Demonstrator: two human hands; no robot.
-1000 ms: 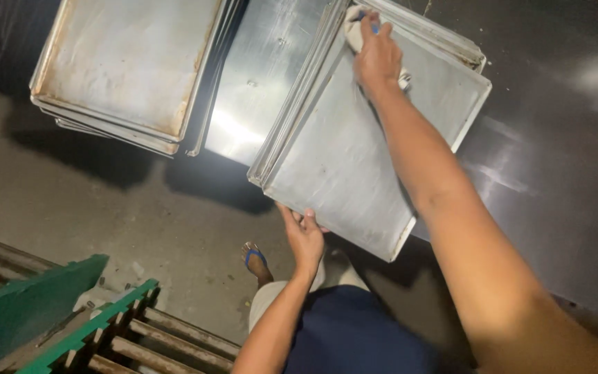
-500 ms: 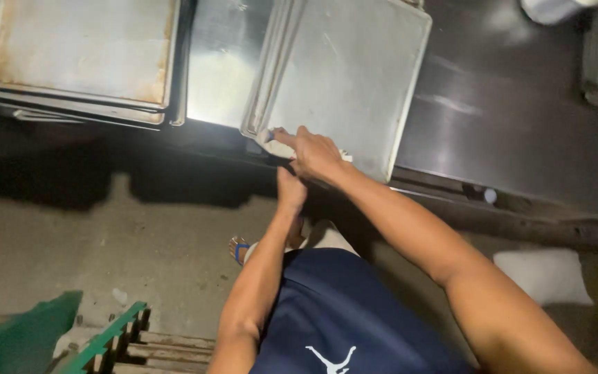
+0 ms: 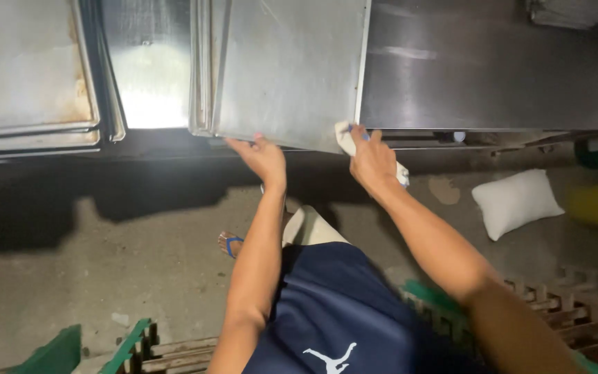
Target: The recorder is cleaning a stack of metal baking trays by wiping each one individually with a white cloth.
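A stack of large metal baking trays (image 3: 285, 69) lies on a steel table (image 3: 493, 69), its near edge overhanging the table front. My left hand (image 3: 263, 156) grips the near edge of the top tray from below, fingers curled on the rim. My right hand (image 3: 372, 161) holds a white cloth (image 3: 346, 138) pressed against the tray's near right corner.
More worn trays (image 3: 29, 69) are stacked at the left, with a shiny one (image 3: 148, 62) between the stacks. A white sack (image 3: 515, 201) lies on the concrete floor at the right. Green wooden pallets (image 3: 140, 343) sit by my legs; a foot in a blue sandal (image 3: 231, 242) shows below.
My right hand with the cloth came from the far corner of the tray down to its near right corner. The left hand shifted along the near edge. The view moved closer.
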